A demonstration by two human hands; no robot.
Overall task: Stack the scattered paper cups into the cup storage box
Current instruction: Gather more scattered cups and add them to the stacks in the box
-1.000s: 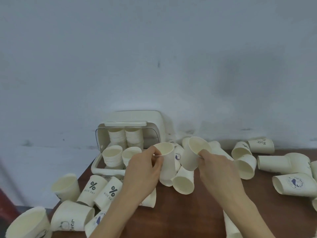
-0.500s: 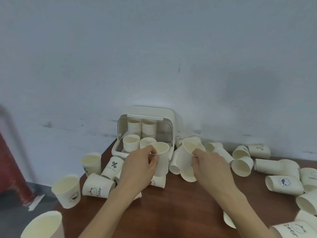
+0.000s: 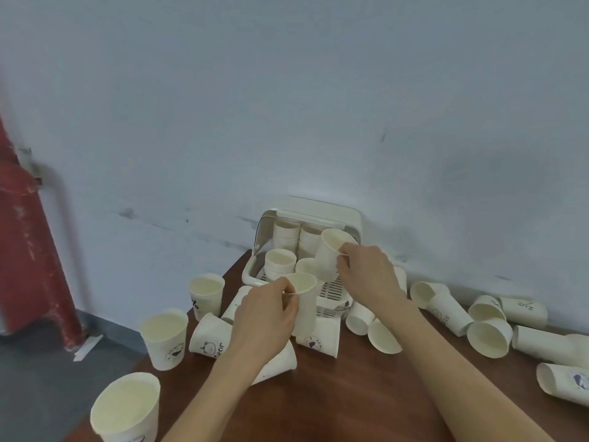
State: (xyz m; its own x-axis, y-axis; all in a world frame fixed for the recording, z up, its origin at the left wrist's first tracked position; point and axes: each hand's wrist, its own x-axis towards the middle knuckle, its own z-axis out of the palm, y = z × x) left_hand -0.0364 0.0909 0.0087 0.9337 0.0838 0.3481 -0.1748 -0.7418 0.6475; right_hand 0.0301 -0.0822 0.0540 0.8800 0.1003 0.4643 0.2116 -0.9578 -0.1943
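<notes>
The cream cup storage box (image 3: 331, 209) stands open against the wall, with stacks of paper cups (image 3: 280, 262) inside. My left hand (image 3: 266, 317) pinches the rim of an upright paper cup (image 3: 305, 306) just in front of the box. My right hand (image 3: 366, 274) pinches the rim of a second cup (image 3: 328, 255), tilted and held over the box's open front, above the stacks. Both cups are white and hollow side up.
Several loose cups lie or stand on the brown table (image 3: 350, 393): upright ones at the left (image 3: 164, 336) and near corner (image 3: 126, 406), toppled ones at the right (image 3: 489, 336). A red pipe (image 3: 28, 250) rises at the far left, beyond the table's edge.
My right hand has lifted its cup up and back over the box. My left hand keeps its cup in front of the box. The camera has swung left, so everything sits further right.
</notes>
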